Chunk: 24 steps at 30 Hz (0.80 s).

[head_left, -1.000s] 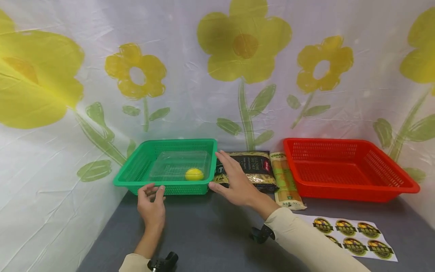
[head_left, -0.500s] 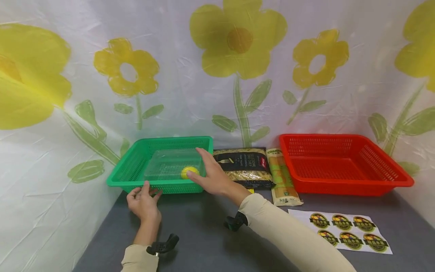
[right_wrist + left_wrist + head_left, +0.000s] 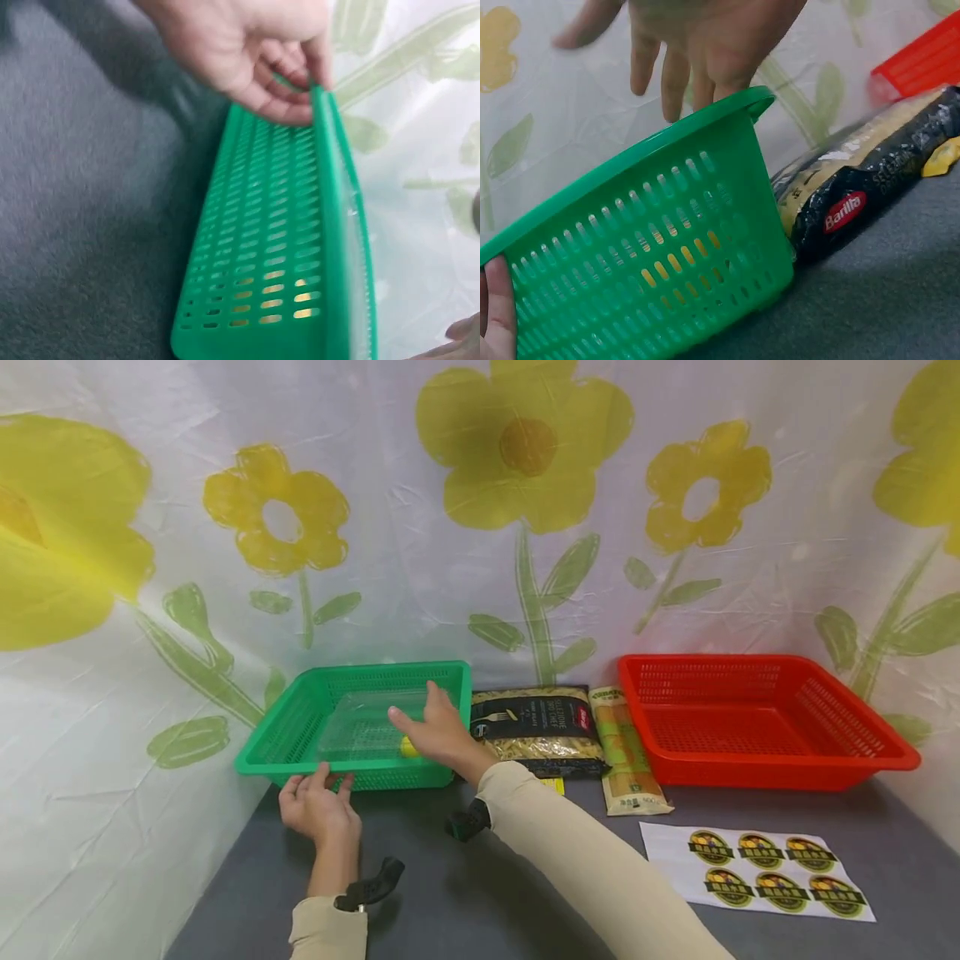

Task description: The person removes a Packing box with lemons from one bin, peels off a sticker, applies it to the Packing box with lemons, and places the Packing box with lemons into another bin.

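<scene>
My left hand [image 3: 322, 810] grips the front rim of the green basket [image 3: 262, 767], low at its left part. In the right wrist view the thumb of that hand [image 3: 247, 56] hooks over the rim and the fingers curl beneath it. A clear plastic box [image 3: 360, 727] lies inside the basket, with a round yellow thing [image 3: 408, 747] at its front right, partly hidden behind my right hand [image 3: 442, 731]. That hand is over the basket's right side, fingers extended and thumb apart, holding nothing. In the left wrist view the right hand's fingers [image 3: 673, 82] hang over the basket's rim.
Right of the green basket lie a bag of Barilla pasta [image 3: 536, 727] and a long yellow-green packet [image 3: 628, 756]. A red basket [image 3: 780, 777] stands farther right. A sheet of round stickers [image 3: 757, 868] lies in front of it. A flowered curtain [image 3: 405, 568] hangs behind.
My right hand has moved left, from beside the pasta bag to over the green basket and the yellow thing. My left hand has shifted slightly left and taken hold of the basket's front rim.
</scene>
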{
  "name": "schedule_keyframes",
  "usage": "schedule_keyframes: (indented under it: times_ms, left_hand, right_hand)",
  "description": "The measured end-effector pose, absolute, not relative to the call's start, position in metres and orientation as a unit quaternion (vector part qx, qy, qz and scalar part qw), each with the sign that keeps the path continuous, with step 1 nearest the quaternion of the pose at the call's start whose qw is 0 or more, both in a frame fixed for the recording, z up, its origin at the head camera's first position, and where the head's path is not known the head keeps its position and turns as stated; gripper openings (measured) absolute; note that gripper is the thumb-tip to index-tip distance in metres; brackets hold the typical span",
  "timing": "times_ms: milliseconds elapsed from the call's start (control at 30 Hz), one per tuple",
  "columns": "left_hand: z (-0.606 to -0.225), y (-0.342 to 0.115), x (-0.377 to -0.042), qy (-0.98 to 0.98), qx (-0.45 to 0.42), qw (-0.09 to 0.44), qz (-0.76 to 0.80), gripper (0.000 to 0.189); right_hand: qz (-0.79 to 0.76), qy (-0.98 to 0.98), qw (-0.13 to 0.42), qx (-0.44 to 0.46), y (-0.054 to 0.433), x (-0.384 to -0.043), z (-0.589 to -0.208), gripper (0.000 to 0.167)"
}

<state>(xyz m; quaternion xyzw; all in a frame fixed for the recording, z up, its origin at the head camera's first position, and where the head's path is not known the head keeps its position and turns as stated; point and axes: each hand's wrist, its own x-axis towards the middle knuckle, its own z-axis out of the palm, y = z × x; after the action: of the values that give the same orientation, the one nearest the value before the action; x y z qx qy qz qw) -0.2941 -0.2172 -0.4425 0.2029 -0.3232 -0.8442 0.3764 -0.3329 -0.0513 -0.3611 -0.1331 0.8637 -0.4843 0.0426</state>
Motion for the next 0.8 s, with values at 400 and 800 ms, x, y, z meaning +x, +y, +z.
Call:
schedule_keyframes:
  times_ms: [400,800]
  left_hand:
    - [-0.442,-0.218,-0.296,-0.320,0.197,0.382,-0.844,0.030]
    - [-0.441,-0.216,-0.294,-0.323,0.203,0.384,-0.840,0.029]
  right_hand:
    - [-0.386,0.919,0.058,-0.056,-0.076,-0.354,-0.368,0.089]
    - [-0.312,0.946,0.082,-0.032,-0.088,-0.366,-0.374,0.088]
